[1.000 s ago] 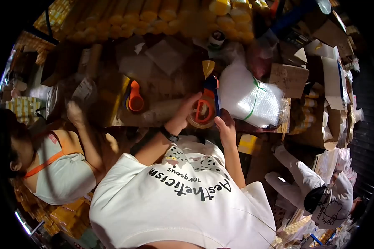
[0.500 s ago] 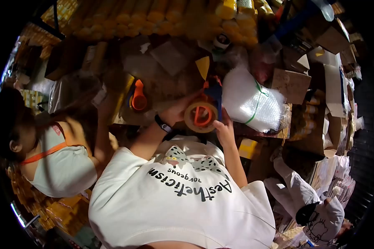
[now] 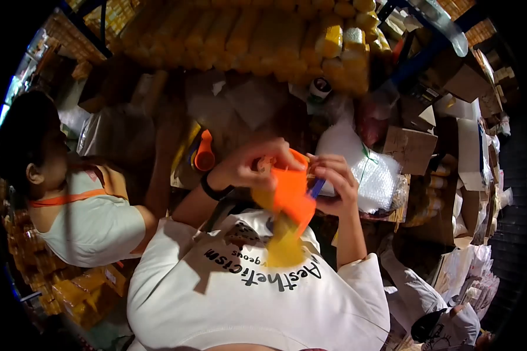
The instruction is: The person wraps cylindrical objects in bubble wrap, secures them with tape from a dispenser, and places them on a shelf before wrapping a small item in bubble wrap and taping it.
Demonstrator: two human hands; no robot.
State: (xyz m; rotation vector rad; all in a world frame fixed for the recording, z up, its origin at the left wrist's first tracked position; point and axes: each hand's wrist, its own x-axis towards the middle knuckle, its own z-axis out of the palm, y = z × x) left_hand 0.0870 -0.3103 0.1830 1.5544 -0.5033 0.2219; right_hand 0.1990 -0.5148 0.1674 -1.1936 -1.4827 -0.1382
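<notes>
In front of my chest I hold an orange tape dispenser [image 3: 293, 193], blurred by motion, with a yellow piece of tape [image 3: 285, 245] hanging from it towards my shirt. My left hand [image 3: 263, 164], a dark band at its wrist, is closed round its upper left side. On the other side, my right hand [image 3: 336, 182] has its fingers closed by the dispenser's blue part [image 3: 318, 187]; the palm hides much of that grip. A second orange dispenser [image 3: 205, 155] lies on the bench to the left of my left hand.
A bubble-wrap bundle [image 3: 375, 184] tied with green string lies right of my hands. Stacked yellow rolls [image 3: 240, 38] line the back. Cardboard boxes [image 3: 410, 149] stand at the right. One person [image 3: 88, 216] is close on my left, another person [image 3: 445, 316] at the lower right.
The dispenser has been turned over: its round tape roll faced me before, and now its orange side shows with yellow tape hanging down. Both hands have shifted their hold, and my view has tilted slightly.
</notes>
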